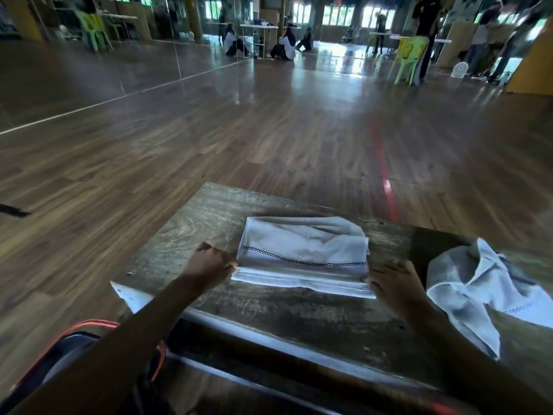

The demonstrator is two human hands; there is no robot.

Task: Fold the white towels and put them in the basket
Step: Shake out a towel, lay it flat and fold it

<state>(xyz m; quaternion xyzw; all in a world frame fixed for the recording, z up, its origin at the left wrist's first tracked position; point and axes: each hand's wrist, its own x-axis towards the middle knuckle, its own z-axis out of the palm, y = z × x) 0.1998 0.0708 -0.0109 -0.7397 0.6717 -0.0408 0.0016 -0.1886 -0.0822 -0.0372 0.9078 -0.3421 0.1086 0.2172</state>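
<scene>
Towel (302, 253) half-folded mid-bench (185, 235), toward the near edge. Left hand (209, 265) pinches its near-left corner, right hand (392, 283) pinches its near-right corner. Second towel (484, 292) crumpled, overhanging the right edge. Basket (92, 323) below the near-left corner.

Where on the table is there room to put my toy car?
Bare wood lies left of the folded towel, toward the far-left corner of the table, and along the near edge, in front of that towel. The right side is crowded: the crumpled towel sits beside the right hand.
</scene>
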